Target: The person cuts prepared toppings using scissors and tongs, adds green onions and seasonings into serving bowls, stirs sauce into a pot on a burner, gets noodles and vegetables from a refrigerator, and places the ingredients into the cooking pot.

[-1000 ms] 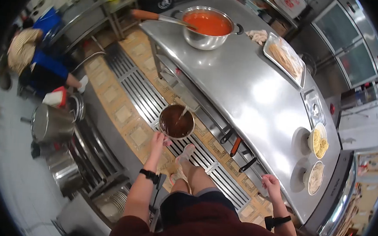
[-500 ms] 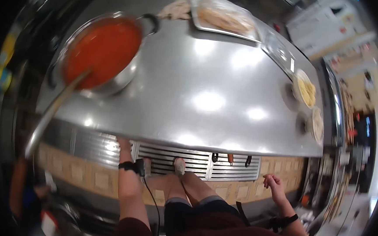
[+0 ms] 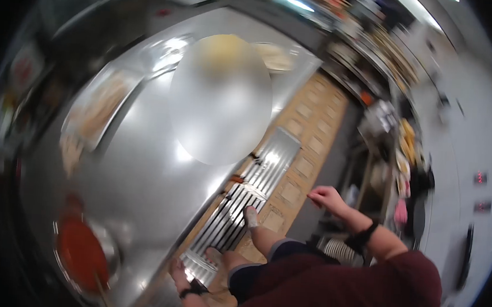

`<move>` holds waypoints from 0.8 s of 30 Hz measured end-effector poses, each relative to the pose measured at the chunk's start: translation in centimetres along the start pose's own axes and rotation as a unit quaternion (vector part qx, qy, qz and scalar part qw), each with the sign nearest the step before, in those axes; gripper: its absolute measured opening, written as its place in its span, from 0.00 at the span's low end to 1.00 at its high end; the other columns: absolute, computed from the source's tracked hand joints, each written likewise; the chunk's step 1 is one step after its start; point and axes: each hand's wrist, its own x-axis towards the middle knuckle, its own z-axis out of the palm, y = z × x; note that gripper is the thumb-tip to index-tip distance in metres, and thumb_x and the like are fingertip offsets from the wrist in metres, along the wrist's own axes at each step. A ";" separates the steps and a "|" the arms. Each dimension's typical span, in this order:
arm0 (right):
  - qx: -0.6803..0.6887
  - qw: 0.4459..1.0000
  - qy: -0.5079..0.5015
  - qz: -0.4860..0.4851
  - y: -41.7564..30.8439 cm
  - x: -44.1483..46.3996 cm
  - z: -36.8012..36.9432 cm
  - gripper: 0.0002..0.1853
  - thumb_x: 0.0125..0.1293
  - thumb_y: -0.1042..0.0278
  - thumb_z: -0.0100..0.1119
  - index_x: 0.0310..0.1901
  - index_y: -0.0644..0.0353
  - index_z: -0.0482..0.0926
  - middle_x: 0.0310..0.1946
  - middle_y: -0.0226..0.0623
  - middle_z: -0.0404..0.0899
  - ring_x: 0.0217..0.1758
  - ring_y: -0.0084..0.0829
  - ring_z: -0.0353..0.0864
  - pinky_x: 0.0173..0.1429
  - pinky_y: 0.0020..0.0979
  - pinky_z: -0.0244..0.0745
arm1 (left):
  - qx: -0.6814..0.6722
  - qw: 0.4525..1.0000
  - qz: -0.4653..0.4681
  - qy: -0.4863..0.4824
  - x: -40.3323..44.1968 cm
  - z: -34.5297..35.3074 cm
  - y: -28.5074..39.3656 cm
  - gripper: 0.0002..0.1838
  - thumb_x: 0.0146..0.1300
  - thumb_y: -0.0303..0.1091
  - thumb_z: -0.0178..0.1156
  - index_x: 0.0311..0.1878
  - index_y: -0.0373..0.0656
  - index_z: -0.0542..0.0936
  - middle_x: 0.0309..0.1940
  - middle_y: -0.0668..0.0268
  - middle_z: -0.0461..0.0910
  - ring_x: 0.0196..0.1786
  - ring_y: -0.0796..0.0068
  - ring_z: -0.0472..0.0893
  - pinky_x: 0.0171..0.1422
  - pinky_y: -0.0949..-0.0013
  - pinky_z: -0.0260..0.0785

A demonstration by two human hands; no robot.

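Note:
My left hand (image 3: 178, 271) hangs low beside the near edge of the steel table (image 3: 158, 187). Its fingers are smeared, and I make out nothing held. Out to the right, my right hand (image 3: 328, 199) is over the floor with its fingers curled in and nothing visible in them. Both wrists wear a dark band. Left of my left hand, on the table, stands a large steel pot (image 3: 110, 252) of red sauce (image 3: 81, 255) with a long handle (image 3: 102, 294) sticking out.
A tray (image 3: 125, 102) with plastic-wrapped food lies on the table, a crumpled cloth (image 3: 70, 154) by its end. A blurred pale oval covers mid-table, with yellow food (image 3: 221, 52) showing through; a pale bowl (image 3: 278, 59) is beside it. Under the table is a slatted shelf (image 3: 256, 171). Shelving (image 3: 343, 63) stands behind.
The view has swung to the right, so the pot now appears at lower left and the white wall at right. My right hand stays held out, fingers curled; my left stays by the table edge.

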 end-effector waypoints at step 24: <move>-0.104 0.621 0.644 0.434 47.8 -11.8 -45.3 0.20 0.60 0.58 0.47 0.51 0.60 0.71 0.44 0.54 0.72 0.50 0.48 0.71 0.53 0.43 0.67 | 0.562 0.639 -0.072 -0.520 -23.3 85.3 -8.9 0.26 0.61 0.32 0.53 0.63 0.46 0.59 0.52 0.59 0.70 0.39 0.73 0.77 0.38 0.73 0.73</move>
